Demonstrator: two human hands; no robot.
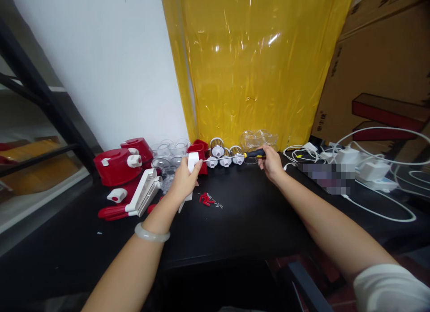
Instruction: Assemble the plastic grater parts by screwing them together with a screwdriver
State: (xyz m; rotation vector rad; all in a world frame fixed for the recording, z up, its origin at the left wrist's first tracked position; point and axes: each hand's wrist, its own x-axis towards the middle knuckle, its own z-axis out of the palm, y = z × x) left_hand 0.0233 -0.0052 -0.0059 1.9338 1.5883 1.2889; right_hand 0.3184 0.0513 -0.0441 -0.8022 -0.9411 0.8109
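Note:
My left hand [184, 181] is closed around a white plastic part [192, 162] and holds it upright above the black table [248, 222]. My right hand [271, 163] grips the black-and-yellow handle of a screwdriver [252, 155]. Its thin shaft runs left and the tip meets the white part near my left thumb. Small red pieces [205, 198] and loose screws [217, 205] lie on the table just below my left hand. A pale bangle [152, 234] circles my left wrist.
Red and white appliance parts [122, 166], clear cups [169, 153] and metal drums [224, 154] lie at the back of the table. Yellow plastic sheeting [255, 65] hangs behind. White chargers and cables [366, 168] lie at right beside cardboard boxes [379, 79]. A dark shelf frame [36, 97] stands left.

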